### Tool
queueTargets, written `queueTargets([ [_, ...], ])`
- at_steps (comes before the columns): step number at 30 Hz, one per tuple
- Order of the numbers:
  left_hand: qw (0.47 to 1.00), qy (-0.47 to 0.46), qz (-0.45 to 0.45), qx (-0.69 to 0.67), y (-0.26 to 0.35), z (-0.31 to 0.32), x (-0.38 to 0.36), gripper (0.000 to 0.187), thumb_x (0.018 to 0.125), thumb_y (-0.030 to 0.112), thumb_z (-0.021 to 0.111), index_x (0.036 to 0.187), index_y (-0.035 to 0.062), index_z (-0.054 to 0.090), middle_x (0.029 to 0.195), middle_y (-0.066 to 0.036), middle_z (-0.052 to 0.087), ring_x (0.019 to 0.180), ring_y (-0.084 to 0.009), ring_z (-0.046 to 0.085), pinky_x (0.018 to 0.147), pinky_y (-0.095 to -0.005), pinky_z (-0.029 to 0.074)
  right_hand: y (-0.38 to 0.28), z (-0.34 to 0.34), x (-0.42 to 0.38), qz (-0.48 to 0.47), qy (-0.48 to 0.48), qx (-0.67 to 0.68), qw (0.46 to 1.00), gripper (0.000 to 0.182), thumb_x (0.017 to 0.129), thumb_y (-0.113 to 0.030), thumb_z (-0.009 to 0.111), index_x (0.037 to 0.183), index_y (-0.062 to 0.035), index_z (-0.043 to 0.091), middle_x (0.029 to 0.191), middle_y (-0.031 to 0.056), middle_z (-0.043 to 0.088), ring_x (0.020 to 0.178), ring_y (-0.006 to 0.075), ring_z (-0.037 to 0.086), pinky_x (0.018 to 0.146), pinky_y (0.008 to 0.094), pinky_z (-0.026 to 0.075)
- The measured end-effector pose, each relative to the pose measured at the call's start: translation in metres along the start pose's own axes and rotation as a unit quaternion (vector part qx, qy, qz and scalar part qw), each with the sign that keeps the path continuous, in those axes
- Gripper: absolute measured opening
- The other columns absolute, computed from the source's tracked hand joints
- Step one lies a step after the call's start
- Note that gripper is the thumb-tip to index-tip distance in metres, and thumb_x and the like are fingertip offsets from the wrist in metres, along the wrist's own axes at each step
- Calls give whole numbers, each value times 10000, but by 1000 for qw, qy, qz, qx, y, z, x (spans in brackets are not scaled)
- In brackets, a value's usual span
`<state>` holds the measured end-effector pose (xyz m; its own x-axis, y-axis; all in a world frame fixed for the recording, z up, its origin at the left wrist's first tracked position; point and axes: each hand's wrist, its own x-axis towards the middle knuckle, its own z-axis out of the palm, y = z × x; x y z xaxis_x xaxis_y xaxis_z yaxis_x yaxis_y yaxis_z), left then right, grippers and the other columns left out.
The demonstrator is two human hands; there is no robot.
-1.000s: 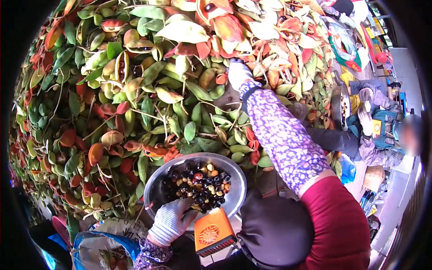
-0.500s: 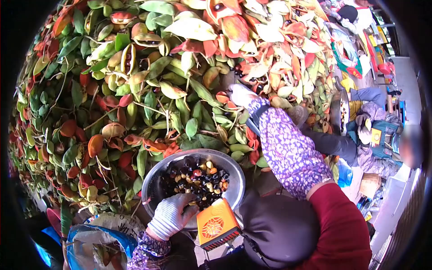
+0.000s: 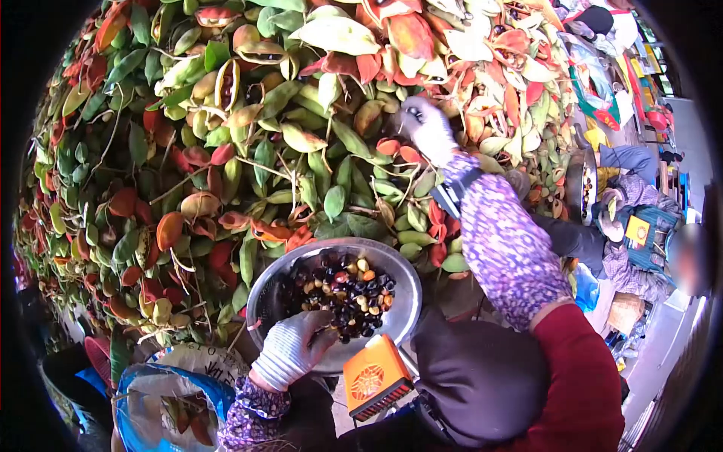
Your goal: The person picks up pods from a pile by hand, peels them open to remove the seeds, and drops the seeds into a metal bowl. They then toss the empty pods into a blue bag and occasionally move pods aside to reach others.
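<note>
A metal bowl (image 3: 407, 301) holds dark, tan and reddish seeds (image 3: 354, 294). My left hand (image 3: 292, 350), in a white knit glove, lies over its near left rim with fingers curled together; whatever is between them is hidden. Farther forward, my right hand (image 3: 428, 129), also gloved, is on the pile of green and red pods (image 3: 301, 139). Its fingers are bent inward around small dark spots that are too small to identify. Split reddish pods (image 3: 399, 148) lie just beside it.
An orange box-shaped device (image 3: 374, 377) sits near the bowl, beside a dark head covering (image 3: 482, 377). At lower left is a blue-edged sack (image 3: 135, 399) with pods inside. Another person (image 3: 640, 226) sits at the right, near another metal bowl (image 3: 576, 184).
My right hand has moved forward and slightly right over the pods. My left hand stays at the bowl's rim. The whole view has shifted slightly.
</note>
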<state>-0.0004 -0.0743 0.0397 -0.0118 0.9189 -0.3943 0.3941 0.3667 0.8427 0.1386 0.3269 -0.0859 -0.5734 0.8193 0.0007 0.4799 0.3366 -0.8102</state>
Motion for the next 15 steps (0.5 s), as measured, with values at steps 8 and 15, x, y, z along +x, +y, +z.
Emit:
queueTargets([
  [8,1000,15,3,10,7,1,0,305,817,212,669,1051,20,632,913,-212,646,824,-395,635,724,-436,509,-157,-24,-131,-48,-473,186,860,360,935,-102,526,1283,-12,502,1052,74,604,876,146,625,784,295,522],
  [15,999,21,-32,15,-1,0,-7,301,820,203,667,1063,29,636,908,-207,659,840,-384,645,731,-427,517,-60,-18,-29,12,-100,-74,992,257,862,-192,646,1018,11,628,953,178,658,871,279,647,770,374,512],
])
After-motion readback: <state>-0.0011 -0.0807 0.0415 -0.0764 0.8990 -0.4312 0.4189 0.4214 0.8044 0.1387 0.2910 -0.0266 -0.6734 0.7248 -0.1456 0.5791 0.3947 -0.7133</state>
